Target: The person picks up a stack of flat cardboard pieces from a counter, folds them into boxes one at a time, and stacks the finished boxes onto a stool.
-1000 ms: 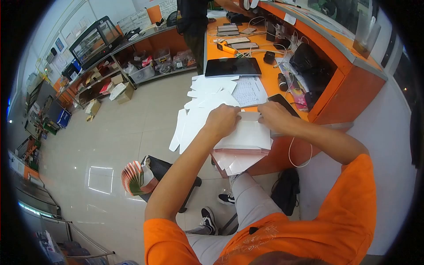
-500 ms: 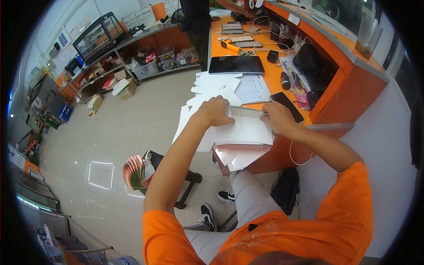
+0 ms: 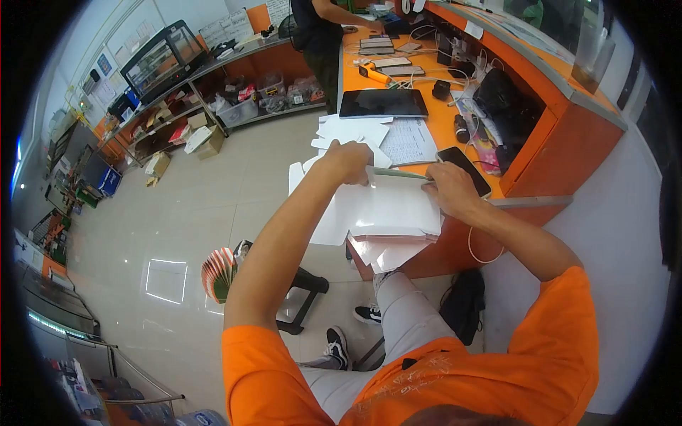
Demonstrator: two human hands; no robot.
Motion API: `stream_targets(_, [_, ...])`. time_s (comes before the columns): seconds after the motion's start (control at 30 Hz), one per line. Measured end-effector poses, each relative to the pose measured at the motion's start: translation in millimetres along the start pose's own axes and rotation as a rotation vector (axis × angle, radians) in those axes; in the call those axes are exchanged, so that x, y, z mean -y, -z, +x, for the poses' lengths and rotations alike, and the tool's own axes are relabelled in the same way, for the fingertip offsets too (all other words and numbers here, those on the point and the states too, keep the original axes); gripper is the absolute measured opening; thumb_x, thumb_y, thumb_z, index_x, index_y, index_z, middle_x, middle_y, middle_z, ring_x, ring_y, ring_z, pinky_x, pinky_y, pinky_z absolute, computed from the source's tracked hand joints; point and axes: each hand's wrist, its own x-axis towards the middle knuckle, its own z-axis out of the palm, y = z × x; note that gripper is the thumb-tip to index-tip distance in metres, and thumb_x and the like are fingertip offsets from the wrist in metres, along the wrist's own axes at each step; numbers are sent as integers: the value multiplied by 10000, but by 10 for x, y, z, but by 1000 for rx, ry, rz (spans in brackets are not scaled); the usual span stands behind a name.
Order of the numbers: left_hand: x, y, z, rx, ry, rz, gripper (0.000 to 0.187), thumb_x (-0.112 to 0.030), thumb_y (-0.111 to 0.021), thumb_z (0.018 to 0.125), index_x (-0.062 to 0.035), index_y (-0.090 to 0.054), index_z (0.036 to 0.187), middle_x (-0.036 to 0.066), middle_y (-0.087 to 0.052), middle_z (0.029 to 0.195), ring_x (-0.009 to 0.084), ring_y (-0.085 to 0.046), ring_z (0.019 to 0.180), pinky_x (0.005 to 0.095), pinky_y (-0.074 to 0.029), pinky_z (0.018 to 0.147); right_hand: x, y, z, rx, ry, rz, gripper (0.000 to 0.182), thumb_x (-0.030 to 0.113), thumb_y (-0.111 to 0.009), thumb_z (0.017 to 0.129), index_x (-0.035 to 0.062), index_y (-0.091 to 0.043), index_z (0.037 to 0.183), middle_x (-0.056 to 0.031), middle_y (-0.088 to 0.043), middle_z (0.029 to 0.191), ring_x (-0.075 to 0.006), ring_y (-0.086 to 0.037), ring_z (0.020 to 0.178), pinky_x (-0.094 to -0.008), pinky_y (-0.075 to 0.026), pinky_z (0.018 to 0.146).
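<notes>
A white flat cardboard carton blank [image 3: 396,202] lies on top of a stack at the orange counter's near end. Its far edge is folded up, showing a thin green strip. My left hand [image 3: 348,163] is closed on the far left corner of that edge, its fingertips partly hidden behind the hand. At the far right corner my right hand [image 3: 452,187] pinches the same folded edge. Below the top sheet, the stacked blanks [image 3: 394,248] show pinkish edges and flaps overhanging the counter. More white cut sheets [image 3: 353,130] spread beyond my left hand.
A phone [image 3: 465,170] rests beside my right hand. Beyond the sheets are a written paper [image 3: 410,142], a black tablet [image 3: 383,104] and a yellow handheld device [image 3: 372,72]. A black stool [image 3: 307,298] holds fanned striped cartons [image 3: 219,274]. Another person [image 3: 320,42] stands at the counter's far end.
The far flap, upright and showing its white inner side before, is now folded over toward me with its green side showing. My left hand has rolled forward with it; the right stays at its corner.
</notes>
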Motion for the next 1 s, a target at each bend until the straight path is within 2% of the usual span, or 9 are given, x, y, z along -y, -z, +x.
stream_targets(0.17, [-15, -283, -14, -138, -46, 100, 257, -170, -804, 788, -89, -756, 1027, 137, -743, 1028, 340, -663, 1081, 459, -465, 992, -58, -40, 40, 88, -63, 25, 215, 134, -731, 863, -17, -699, 1012, -188, -715, 1010, -364, -667, 1006, -463, -519, 891])
stream_targets(0.23, [45, -383, -88, -286, -83, 6, 206, -145, -792, 784, -66, -752, 970, 146, -738, 958, 357, -675, 1010, 457, -509, 903, -77, -56, 97, 155, -160, 60, 238, 150, -732, 859, -19, -703, 1025, -211, -716, 1019, -366, -677, 1022, -469, -520, 895])
stream_targets(0.27, [63, -445, -134, -285, -83, 9, 206, -145, -792, 784, -66, -752, 970, 146, -738, 958, 357, -675, 1010, 457, -509, 903, -74, -49, 116, 153, -160, 63, 238, 150, -732, 859, -19, -703, 1025, -211, -716, 1019, -366, -677, 1022, -469, -520, 895])
stream_targets(0.33, [74, -564, -227, -455, -103, -151, 166, -118, -773, 793, -30, -743, 931, 156, -730, 919, 354, -673, 946, 444, -530, 842, -73, -25, 132, 190, -184, 75, 258, 164, -731, 858, -18, -704, 1039, -224, -716, 1015, -368, -686, 1012, -476, -527, 885])
stream_targets(0.63, [118, -859, -328, -685, -279, -251, 104, -47, -689, 865, -2, -714, 956, 138, -721, 935, 327, -628, 972, 424, -528, 869, -95, -24, 143, 198, -197, 72, 301, 191, -746, 837, 9, -714, 1075, -224, -721, 1050, -388, -693, 1004, -480, -538, 890])
stream_targets(1.0, [146, -985, -373, -713, -280, -237, 192, -40, -632, 896, -7, -719, 1063, 141, -746, 1028, 336, -637, 1008, 422, -546, 889, -141, -106, 120, 149, -179, 73, 280, 198, -734, 839, 31, -716, 1063, -217, -715, 1055, -389, -686, 1027, -502, -533, 896])
